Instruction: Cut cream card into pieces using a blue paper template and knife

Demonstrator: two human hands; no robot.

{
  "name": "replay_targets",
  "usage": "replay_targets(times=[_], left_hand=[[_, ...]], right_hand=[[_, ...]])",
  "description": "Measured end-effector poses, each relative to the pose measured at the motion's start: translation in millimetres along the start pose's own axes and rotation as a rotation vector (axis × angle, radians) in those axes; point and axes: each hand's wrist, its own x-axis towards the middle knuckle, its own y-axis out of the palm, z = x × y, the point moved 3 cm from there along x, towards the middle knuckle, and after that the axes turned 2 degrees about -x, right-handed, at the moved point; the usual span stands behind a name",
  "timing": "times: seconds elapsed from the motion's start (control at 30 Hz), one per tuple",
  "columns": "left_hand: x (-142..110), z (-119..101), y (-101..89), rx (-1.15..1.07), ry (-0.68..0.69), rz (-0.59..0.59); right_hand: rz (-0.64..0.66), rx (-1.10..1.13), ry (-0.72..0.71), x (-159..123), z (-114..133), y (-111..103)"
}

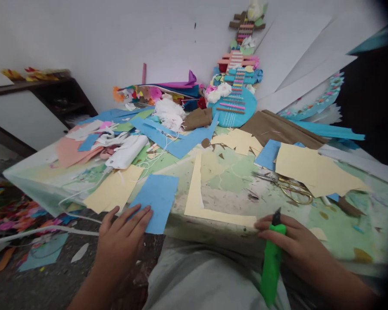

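My left hand lies with its fingers spread at the table's front edge, its fingertips on a blue paper rectangle. Beside that rectangle is a cream paper sheet. In my right hand is a green glue gun, its dark nozzle pointing up and away from me. The thumb and fingertips of this hand also touch the right end of an L-shaped cream paper strip. Gold-handled scissors lie beyond the right hand, partly under a large cream paper piece.
A white power strip with cords lies at the left. Behind are blue paper strips, white yarn, brown paper and a paper guitar decoration against the wall. Colourful scraps cover the floor at left.
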Motion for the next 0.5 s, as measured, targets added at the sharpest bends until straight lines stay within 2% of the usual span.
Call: replay_targets(times=[0.07,0.13,0.23,0.33,0.43,0.5], left_hand=[[-2.2,5.8,-3.8,0.023,-0.012,-0.053],[-3.5,8.9,-7.9,0.058,-0.087,-0.109],[-6.2,7.0,-16.3,0.135,-0.16,-0.245],[-10.0,3.8,-22.5,0.155,-0.187,-0.318],[-11.9,4.5,-24.4,0.117,-0.223,-0.334],[-10.4,5.3,-25.2,0.118,-0.213,-0.369]], right_hand=[[-0.03,-0.001,0.056,-1.2,-2.1,-2.9],[-0.028,-0.004,0.108,-0.2,-3.9,-1.4],[-0.012,-0.02,0.122,3.4,-2.2,5.1],[-0.04,-0.065,0.142,3.3,2.8,7.2],[-0.079,-0.098,0.181,-1.1,2.6,-0.2],[-0.146,-0.129,0.304,-1.5,-9.0,-13.3]])
